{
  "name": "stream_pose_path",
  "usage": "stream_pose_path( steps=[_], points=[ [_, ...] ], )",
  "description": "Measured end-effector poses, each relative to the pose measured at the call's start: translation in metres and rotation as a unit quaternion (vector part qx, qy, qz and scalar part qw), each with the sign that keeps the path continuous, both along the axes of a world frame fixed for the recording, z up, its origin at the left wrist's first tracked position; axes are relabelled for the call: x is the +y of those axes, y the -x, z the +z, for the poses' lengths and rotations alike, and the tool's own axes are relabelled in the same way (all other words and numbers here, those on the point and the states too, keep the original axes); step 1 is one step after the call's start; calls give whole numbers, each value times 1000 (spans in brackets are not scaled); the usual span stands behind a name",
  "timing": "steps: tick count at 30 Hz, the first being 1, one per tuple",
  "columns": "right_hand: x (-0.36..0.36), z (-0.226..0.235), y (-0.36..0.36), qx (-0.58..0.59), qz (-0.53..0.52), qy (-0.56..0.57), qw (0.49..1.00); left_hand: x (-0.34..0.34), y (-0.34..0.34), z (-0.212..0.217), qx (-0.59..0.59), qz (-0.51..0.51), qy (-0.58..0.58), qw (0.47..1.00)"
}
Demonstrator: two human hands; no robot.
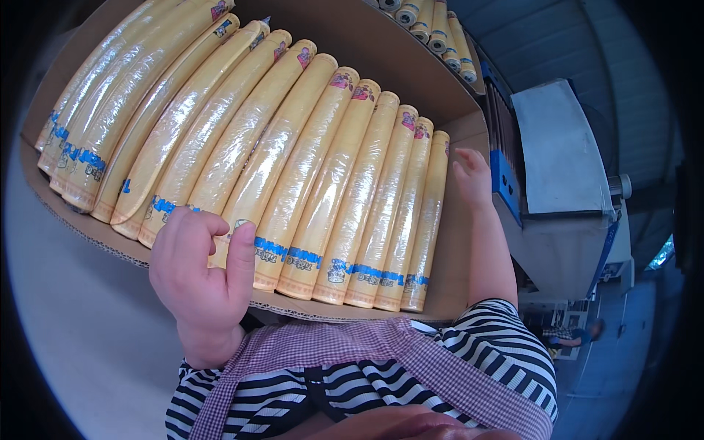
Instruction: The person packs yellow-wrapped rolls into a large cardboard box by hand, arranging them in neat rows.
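Note:
A cardboard box [456,286] in front of me holds a row of several yellow rolls [341,183] in shiny clear wrap, with blue and pink print. They lie side by side, slanting from far right to near left. My left hand [198,268] hovers over the near ends of the rolls, fingers loosely bent and thumb held apart, nothing visible between them. By the box's right wall is my right hand [473,176], beside the rightmost roll [425,224]. Its fingers are slightly curled and parted from the thumb, with nothing seen in them.
Behind the box, another carton holds more yellow rolls [444,37]. To the right stands a grey machine or cabinet [561,147] with a pale top sheet and a blue edge. Pale floor [81,293] shows at the left. A person [583,335] is far off at the right.

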State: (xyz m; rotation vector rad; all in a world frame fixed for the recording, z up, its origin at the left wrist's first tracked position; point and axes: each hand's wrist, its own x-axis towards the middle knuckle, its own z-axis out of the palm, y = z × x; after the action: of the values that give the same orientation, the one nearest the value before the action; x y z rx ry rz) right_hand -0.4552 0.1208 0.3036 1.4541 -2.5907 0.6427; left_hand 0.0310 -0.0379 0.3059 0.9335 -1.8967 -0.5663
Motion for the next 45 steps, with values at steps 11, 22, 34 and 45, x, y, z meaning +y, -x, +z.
stream_pose_path(
  steps=[11,22,34,45],
  points=[
    [-10,-20,16,-112,-19,-40,993,-3,-1,1,-2,9,12,1000],
    [-84,-110,-77,-214,153,-28,964,28,32,-12,92,33,39,994],
    [-148,-129,-137,-213,291,-97,928,12,31,-25,86,16,26,996],
    [-147,-108,-126,-197,286,-82,934,11,45,-38,272,-1,62,960]
  ],
)
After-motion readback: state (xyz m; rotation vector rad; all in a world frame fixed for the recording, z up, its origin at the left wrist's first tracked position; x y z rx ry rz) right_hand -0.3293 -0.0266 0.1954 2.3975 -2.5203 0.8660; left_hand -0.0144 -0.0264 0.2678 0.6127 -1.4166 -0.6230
